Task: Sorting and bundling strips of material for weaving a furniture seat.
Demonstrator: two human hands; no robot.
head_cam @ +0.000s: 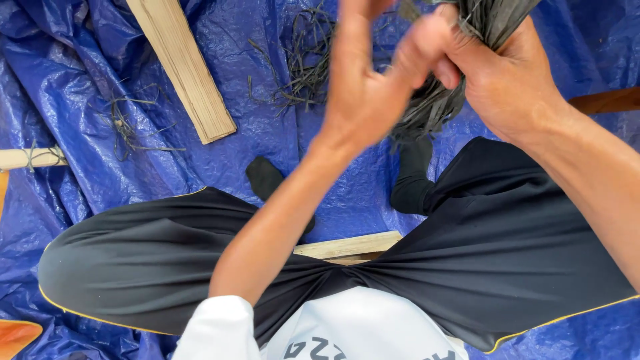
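Right hand (507,80) grips the fibre bundle (433,100) firmly. Left hand (363,87) is open, touching it. Keep strands aligned, tension even.

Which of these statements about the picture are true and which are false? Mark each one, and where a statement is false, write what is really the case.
1. The right hand grips a bundle of dark fibre strips. True.
2. The ground is covered by a red blanket. False: a blue tarpaulin covers it.
3. The left hand is raised in front of the bundle. True.
4. The flat wooden slat rests across the person's lap. False: it lies on the tarpaulin, apart from the legs.
5. Loose dark strips lie on the tarpaulin beyond the hands. True.
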